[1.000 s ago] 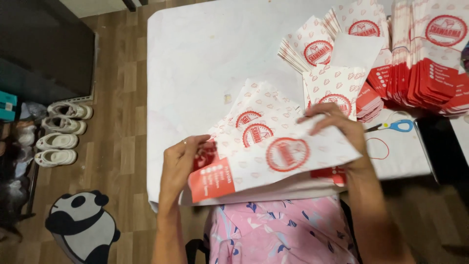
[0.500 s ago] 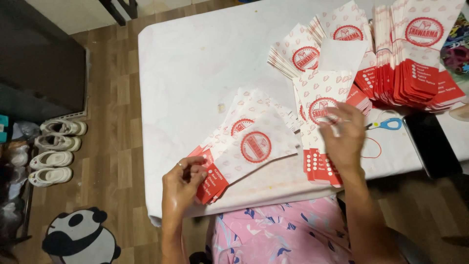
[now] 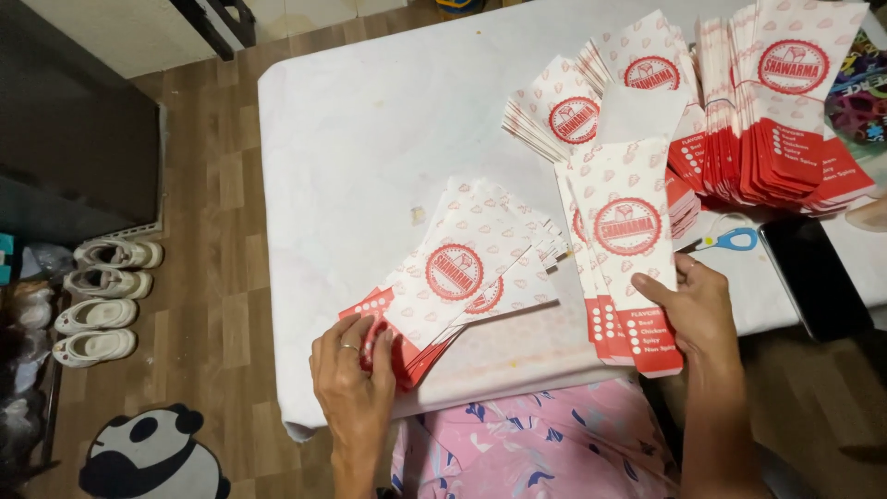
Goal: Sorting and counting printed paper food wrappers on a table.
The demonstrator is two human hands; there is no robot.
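— What do the hands have?

— My left hand [image 3: 356, 379], at seven o'clock, pinches the red ends of a fanned bundle of paper sleeves [image 3: 462, 282] lying on the white surface [image 3: 370, 139]. My right hand [image 3: 698, 310], at four o'clock, grips a second stack of sleeves [image 3: 624, 240], thumb over the top one.

— Around them?

— More sleeve stacks [image 3: 767, 102] fanned at one o'clock, blue-handled scissors [image 3: 730, 240] and a dark phone [image 3: 813, 273] at three, just beside the right hand.

Matt paper sleeves [image 3: 462, 268] — wood floor [image 3: 212, 231]
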